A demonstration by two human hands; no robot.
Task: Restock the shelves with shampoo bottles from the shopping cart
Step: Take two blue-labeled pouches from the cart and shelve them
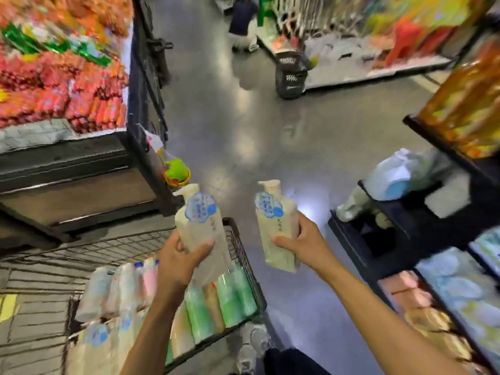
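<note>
Each hand holds one cream shampoo bottle with a pump top. The left hand (178,255) has its grip wrapped round the low part of the left bottle (198,220), up above the shopping cart (244,266). The right hand (300,239) has its grip round the middle of the right bottle (273,220), out over the floor (243,131). Both bottles tip a little to the left. More bottles (230,296), green, pink and cream, lie packed in the cart.

I think the step now is to carry these two to the shelves on the right (443,288). To do it well, hold each bottle firm by its body, not by the pump. Turn them upright with the blue labels facing out. Set one down first, then the other, so neither hand has to rush.

The aisle between the cart and the right shelves is open, so there is room to swing both arms right. Watch the dark shelf edge (351,239) near the right hand; a bottle could bump it. The cart's wire side is just under the left bottle, so lift up before moving across. Far off, a black basket (290,74) and another person (243,20) are well apart from the hands.
</note>
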